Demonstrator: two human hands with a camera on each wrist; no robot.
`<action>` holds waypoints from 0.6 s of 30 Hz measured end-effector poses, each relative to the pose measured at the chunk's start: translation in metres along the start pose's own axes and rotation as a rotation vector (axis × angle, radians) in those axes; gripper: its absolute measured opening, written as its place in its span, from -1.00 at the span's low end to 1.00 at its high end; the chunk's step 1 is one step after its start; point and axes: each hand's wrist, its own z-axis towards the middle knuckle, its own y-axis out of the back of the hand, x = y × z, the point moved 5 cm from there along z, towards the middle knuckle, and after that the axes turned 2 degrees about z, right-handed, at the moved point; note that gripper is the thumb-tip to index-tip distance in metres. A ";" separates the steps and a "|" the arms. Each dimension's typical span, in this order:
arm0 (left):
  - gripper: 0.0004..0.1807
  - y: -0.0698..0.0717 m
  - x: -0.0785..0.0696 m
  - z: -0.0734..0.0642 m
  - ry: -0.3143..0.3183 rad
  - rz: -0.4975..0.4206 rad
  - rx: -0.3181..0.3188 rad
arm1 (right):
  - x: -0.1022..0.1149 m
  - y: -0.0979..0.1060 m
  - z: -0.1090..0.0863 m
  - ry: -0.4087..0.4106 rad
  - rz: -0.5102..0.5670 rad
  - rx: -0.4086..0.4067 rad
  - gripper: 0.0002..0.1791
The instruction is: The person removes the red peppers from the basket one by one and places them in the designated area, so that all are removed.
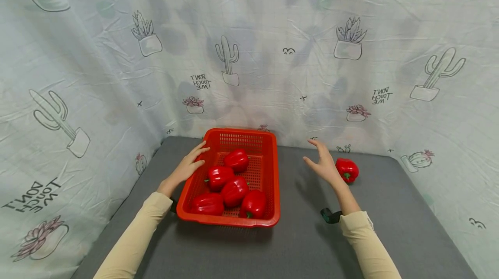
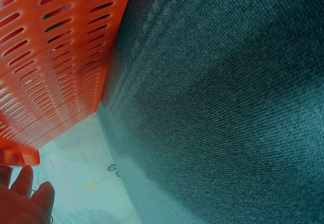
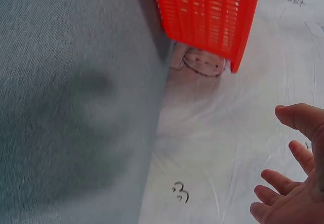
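Observation:
A red plastic basket point(image 1: 277, 183) with slotted walls stands on the grey table, several red bell peppers point(image 1: 235, 191) lying inside it. My left hand point(image 1: 189, 165) is at the basket's left rim, fingers extended over the edge. In the left wrist view its fingertips point(image 2: 23, 181) show just below the rim corner. My right hand point(image 1: 323, 163) hovers over the table to the right of the basket, fingers spread and holding nothing. Just right of that hand, a single red bell pepper point(image 1: 347, 170) lies on the table, its green stem toward me.
A pale curtain point(image 1: 265, 75) printed with potted cacti hangs behind the table and along both sides. The grey tabletop point(image 1: 296, 244) extends in front of the basket and to its right. A dark wrist camera point(image 1: 330, 215) sticks out beside the right cuff.

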 end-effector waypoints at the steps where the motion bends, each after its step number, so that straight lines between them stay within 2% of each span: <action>1: -0.52 0.000 0.000 0.000 0.002 0.000 0.000 | 0.002 -0.002 0.001 0.002 -0.004 0.006 -0.31; 18: -0.52 -0.001 0.004 0.001 0.011 -0.002 0.006 | 0.034 -0.044 0.020 0.094 0.023 0.061 -0.36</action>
